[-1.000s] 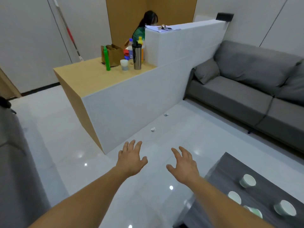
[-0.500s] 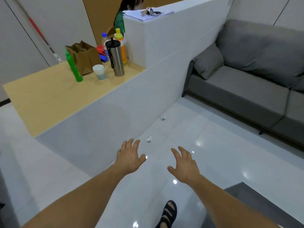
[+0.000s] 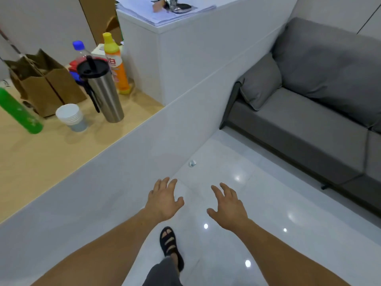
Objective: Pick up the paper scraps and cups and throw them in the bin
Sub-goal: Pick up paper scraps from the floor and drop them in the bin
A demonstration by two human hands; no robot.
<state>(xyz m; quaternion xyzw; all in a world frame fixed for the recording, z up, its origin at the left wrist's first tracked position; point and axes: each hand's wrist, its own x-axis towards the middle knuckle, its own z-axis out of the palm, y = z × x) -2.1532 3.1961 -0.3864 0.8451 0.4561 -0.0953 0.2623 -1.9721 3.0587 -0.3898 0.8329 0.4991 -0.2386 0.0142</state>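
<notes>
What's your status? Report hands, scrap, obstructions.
Left hand open, right hand open, both empty. Scrap on floor ahead, beside counter, untouched. Nothing in the way.

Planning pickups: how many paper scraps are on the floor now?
1. The paper scrap lies on the floor beside the counter's white base, ahead of the left hand and right hand. Others may be hidden behind the hands or arms.

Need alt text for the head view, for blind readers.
The left hand and right hand reach forward, open and empty, above a glossy floor; a paper scrap lies ahead by the white counter. Stacked cups and a steel tumbler stand on it. Grey sofa at right.
</notes>
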